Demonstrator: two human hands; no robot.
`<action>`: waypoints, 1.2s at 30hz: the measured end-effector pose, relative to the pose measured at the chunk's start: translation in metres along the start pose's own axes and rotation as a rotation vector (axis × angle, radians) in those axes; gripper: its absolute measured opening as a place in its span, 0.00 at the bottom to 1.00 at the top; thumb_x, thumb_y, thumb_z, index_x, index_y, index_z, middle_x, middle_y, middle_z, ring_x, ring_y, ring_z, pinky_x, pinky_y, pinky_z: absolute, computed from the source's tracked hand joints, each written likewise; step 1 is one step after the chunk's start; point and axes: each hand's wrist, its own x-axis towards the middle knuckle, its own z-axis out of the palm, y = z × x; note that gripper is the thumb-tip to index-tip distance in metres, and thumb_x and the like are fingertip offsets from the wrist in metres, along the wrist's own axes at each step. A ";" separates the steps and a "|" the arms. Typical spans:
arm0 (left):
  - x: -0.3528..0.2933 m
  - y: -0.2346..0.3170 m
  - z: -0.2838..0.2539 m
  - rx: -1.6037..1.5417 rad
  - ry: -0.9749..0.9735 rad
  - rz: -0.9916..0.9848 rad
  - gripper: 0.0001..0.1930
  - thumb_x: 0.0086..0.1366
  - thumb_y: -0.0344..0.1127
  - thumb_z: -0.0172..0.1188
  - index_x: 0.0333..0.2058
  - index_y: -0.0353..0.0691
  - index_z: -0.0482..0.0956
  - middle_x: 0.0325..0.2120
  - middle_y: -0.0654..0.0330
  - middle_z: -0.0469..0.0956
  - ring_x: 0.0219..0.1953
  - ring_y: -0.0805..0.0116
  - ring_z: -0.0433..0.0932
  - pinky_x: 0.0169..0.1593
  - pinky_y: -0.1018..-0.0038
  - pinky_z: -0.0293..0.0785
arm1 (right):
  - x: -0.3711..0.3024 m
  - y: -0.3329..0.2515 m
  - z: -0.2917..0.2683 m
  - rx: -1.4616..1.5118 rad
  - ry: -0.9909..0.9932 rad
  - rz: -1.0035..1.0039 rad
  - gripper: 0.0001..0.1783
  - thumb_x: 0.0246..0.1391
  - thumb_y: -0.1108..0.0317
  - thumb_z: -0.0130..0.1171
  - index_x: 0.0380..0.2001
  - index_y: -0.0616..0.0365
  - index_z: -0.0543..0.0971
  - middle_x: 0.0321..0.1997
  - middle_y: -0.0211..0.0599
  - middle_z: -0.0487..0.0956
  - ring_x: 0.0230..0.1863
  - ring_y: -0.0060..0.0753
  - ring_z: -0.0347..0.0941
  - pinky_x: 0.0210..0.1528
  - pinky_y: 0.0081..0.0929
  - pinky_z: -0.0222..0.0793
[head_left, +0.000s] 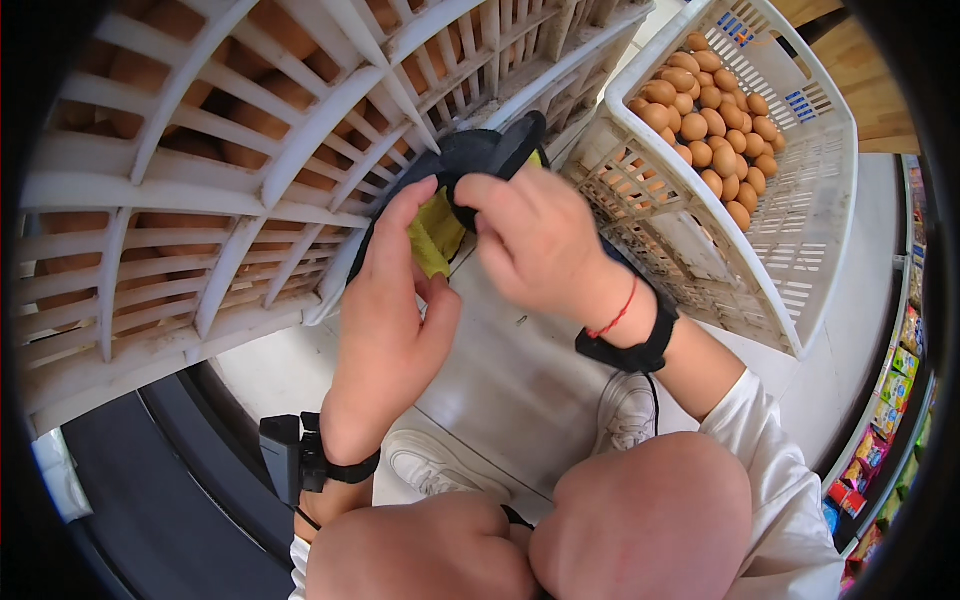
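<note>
In front of me, against the white crates, is a soft-looking black item with a yellow inner side (436, 236); its exact kind is hard to make out. My left hand (385, 310) has its fingers along the item's left side, with the thumb and a finger closed near the yellow edge. Curled fingers of my right hand (535, 240) grip the black rim, slightly smeared by motion. A black loop or flap (518, 145) sticks up behind that hand. Part of the item is hidden by my hands.
White slatted crates (235, 200) holding brown eggs stand at the left. At the right, an open white crate (805, 270) contains many brown eggs (712, 125). My shoes (440, 465) rest on pale floor tiles. Colourful packets (885, 420) line a shelf at the far right.
</note>
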 end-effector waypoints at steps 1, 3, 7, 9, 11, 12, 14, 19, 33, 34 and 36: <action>0.000 0.001 -0.002 0.011 -0.017 -0.007 0.34 0.54 0.20 0.51 0.62 0.38 0.60 0.46 0.50 0.75 0.25 0.63 0.74 0.32 0.69 0.72 | 0.002 0.009 -0.005 -0.067 -0.002 -0.035 0.18 0.36 0.76 0.54 0.37 0.54 0.75 0.23 0.37 0.70 0.28 0.44 0.68 0.31 0.38 0.66; 0.000 0.000 -0.002 0.016 -0.035 -0.013 0.34 0.54 0.20 0.51 0.62 0.38 0.60 0.48 0.50 0.75 0.25 0.62 0.74 0.32 0.69 0.72 | 0.007 0.030 -0.014 -0.176 0.012 -0.006 0.20 0.35 0.75 0.56 0.39 0.54 0.74 0.24 0.38 0.69 0.28 0.44 0.68 0.33 0.38 0.67; -0.001 -0.004 0.004 0.014 -0.043 -0.015 0.34 0.54 0.20 0.50 0.63 0.38 0.60 0.49 0.51 0.75 0.25 0.62 0.74 0.32 0.69 0.72 | -0.007 0.007 0.002 -0.062 0.002 0.012 0.21 0.35 0.74 0.56 0.39 0.54 0.74 0.23 0.37 0.68 0.30 0.43 0.69 0.32 0.37 0.67; -0.001 -0.003 0.001 0.040 -0.036 0.004 0.34 0.54 0.20 0.50 0.63 0.38 0.60 0.49 0.52 0.74 0.25 0.62 0.74 0.33 0.69 0.72 | -0.007 0.005 0.001 -0.095 -0.040 -0.049 0.21 0.35 0.75 0.56 0.39 0.53 0.75 0.23 0.36 0.68 0.29 0.43 0.68 0.32 0.37 0.66; -0.001 0.001 -0.003 0.055 -0.084 -0.051 0.34 0.54 0.20 0.50 0.63 0.38 0.60 0.51 0.51 0.74 0.26 0.61 0.75 0.34 0.69 0.73 | -0.001 0.025 -0.011 -0.189 -0.029 -0.078 0.21 0.34 0.75 0.57 0.38 0.53 0.75 0.22 0.35 0.68 0.29 0.43 0.68 0.31 0.37 0.66; -0.001 0.002 -0.003 0.054 -0.083 -0.051 0.34 0.54 0.20 0.50 0.63 0.38 0.60 0.51 0.51 0.74 0.26 0.61 0.75 0.34 0.69 0.73 | 0.002 0.035 -0.014 -0.207 0.008 -0.079 0.21 0.34 0.75 0.58 0.38 0.53 0.75 0.23 0.34 0.68 0.29 0.43 0.68 0.31 0.36 0.66; -0.002 0.001 -0.001 0.048 -0.076 -0.035 0.34 0.54 0.20 0.50 0.63 0.38 0.59 0.53 0.51 0.73 0.26 0.60 0.75 0.35 0.68 0.73 | -0.004 0.034 -0.005 -0.187 0.056 -0.050 0.22 0.33 0.75 0.58 0.39 0.53 0.75 0.23 0.34 0.69 0.28 0.43 0.68 0.31 0.36 0.65; -0.002 0.000 -0.003 0.065 -0.077 -0.019 0.34 0.55 0.20 0.50 0.63 0.38 0.59 0.54 0.51 0.72 0.27 0.58 0.75 0.35 0.67 0.73 | -0.002 0.010 -0.005 -0.151 -0.011 -0.087 0.22 0.34 0.76 0.57 0.40 0.52 0.75 0.25 0.34 0.69 0.32 0.42 0.68 0.35 0.36 0.63; -0.003 0.002 -0.009 0.056 -0.095 -0.054 0.33 0.54 0.20 0.50 0.61 0.40 0.61 0.48 0.50 0.74 0.27 0.56 0.75 0.34 0.65 0.72 | -0.003 0.033 -0.002 -0.272 0.120 -0.172 0.19 0.39 0.74 0.55 0.40 0.52 0.76 0.22 0.32 0.70 0.29 0.40 0.67 0.35 0.36 0.62; -0.003 -0.001 -0.003 0.052 -0.084 -0.045 0.33 0.54 0.20 0.50 0.61 0.40 0.61 0.48 0.50 0.74 0.27 0.57 0.75 0.34 0.66 0.72 | -0.008 0.023 0.001 -0.266 0.077 -0.097 0.19 0.39 0.74 0.56 0.40 0.52 0.76 0.22 0.32 0.69 0.28 0.40 0.67 0.35 0.36 0.62; -0.002 -0.004 0.004 0.052 -0.073 -0.037 0.33 0.54 0.20 0.50 0.61 0.40 0.61 0.48 0.50 0.74 0.27 0.57 0.75 0.34 0.66 0.72 | -0.013 0.006 0.015 -0.227 0.083 -0.092 0.20 0.38 0.74 0.55 0.41 0.54 0.75 0.20 0.32 0.68 0.27 0.40 0.67 0.35 0.36 0.63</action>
